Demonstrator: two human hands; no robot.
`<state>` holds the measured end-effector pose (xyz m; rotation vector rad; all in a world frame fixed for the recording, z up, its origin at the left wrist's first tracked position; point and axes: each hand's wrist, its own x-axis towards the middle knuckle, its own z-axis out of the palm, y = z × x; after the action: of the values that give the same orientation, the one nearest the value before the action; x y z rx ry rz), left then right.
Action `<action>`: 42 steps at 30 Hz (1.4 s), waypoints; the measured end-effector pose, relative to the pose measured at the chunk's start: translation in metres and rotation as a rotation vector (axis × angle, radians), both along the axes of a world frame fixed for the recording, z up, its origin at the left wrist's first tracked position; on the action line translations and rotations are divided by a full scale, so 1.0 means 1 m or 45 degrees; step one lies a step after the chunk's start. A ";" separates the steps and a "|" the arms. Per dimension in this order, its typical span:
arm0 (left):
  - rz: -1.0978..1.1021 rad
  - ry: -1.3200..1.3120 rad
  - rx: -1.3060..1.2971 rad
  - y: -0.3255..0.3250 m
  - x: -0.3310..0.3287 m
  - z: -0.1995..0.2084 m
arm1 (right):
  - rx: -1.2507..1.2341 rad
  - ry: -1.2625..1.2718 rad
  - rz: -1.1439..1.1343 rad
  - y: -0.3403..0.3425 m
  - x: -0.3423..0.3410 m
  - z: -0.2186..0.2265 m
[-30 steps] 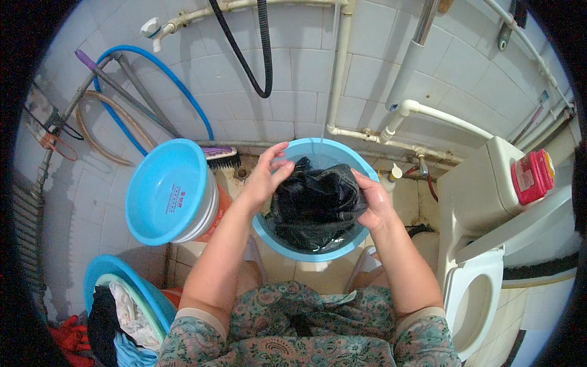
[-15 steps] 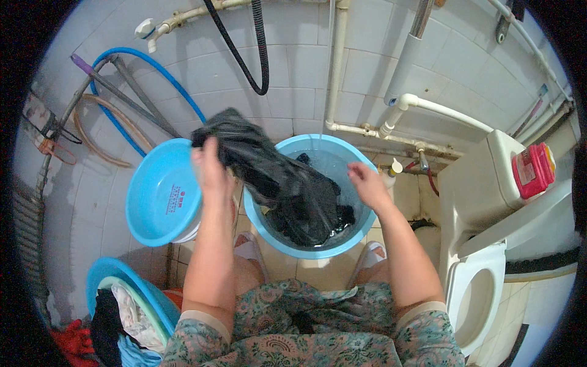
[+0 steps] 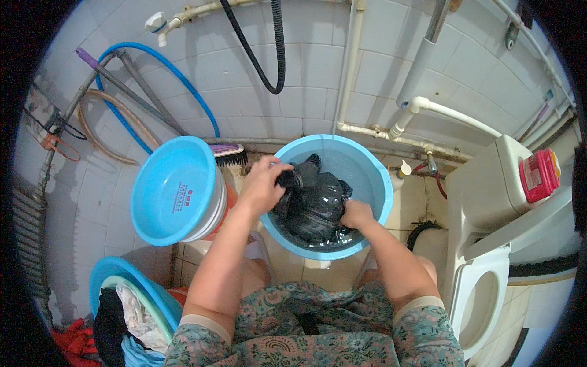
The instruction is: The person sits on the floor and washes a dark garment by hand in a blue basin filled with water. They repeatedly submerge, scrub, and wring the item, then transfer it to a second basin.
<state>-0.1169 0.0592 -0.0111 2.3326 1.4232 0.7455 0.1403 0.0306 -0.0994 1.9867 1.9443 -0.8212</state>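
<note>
A wet black garment lies bunched up in a light blue basin of water on the floor in front of me. My left hand, above the basin's left rim, has its fingers curled round the garment's upper left part. At the right side of the bundle my right hand is closed on the cloth, low near the water. A thin stream of water falls into the back of the basin. Parts of the garment are under the water, so its kind cannot be told.
Left of the basin, a blue basin rests on a white bucket. A scrubbing brush lies behind them. At lower left, a blue tub holds clothes. The toilet stands at right, pipes run along the wall, and a bottle stands nearby.
My left hand has come down and right with the garment, which was stretched up past the left rim and is now bunched in the basin. My right hand has lowered onto the cloth.
</note>
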 end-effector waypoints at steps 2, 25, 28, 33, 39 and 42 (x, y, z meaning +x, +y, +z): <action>-0.086 0.174 -0.009 -0.011 0.003 -0.004 | 0.183 0.270 -0.172 -0.004 0.004 0.016; -0.462 -0.598 -0.418 -0.034 0.082 0.016 | 1.239 1.004 -0.217 -0.021 0.026 0.135; -0.386 -0.659 -0.801 -0.044 0.100 -0.002 | 1.203 1.128 -0.479 -0.017 0.013 0.134; -0.006 -1.071 -0.756 -0.046 0.122 -0.018 | 1.066 1.186 -0.087 -0.017 -0.009 0.130; 0.224 -1.347 -0.850 -0.041 0.080 0.017 | 0.678 1.402 -0.253 -0.014 0.026 0.131; 0.240 -1.655 -1.100 -0.041 0.048 0.032 | 0.619 1.012 -0.406 -0.012 0.050 0.118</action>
<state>-0.0690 0.0180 0.0212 0.7167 0.9621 1.0718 0.1908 0.0186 0.0190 2.5601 2.4463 -1.5243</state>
